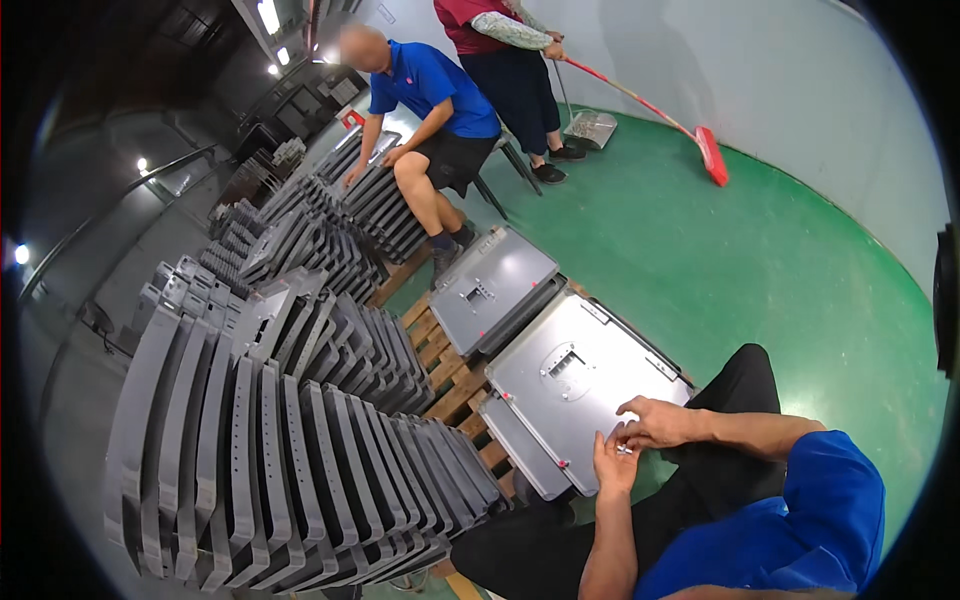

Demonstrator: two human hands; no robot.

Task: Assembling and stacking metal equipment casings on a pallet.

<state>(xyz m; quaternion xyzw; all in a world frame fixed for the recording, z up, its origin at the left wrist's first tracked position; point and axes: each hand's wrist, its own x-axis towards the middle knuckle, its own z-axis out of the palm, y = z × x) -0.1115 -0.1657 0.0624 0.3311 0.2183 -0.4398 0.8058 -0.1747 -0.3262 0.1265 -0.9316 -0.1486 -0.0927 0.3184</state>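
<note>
My left hand [613,468] is turned palm up and cupped, with a few small silvery metal parts [626,450] lying in it. My right hand [655,420] reaches over from the right, its fingertips down in that palm on the parts; whether it grips one is not visible. Both hands hover at the near right corner of a flat grey metal panel [560,385], which has a slotted centre and small red dots at its corners. The panel lies on a wooden pallet [447,375]. My black-trousered knee [745,375] is beside it.
A second grey panel [490,285] lies further back on the pallet. Rows of grey panels [290,450] stand on edge to the left. A seated person in a blue shirt [430,95] handles more panels. Another person sweeps the green floor [760,260] with a red broom [708,152] and dustpan [590,128].
</note>
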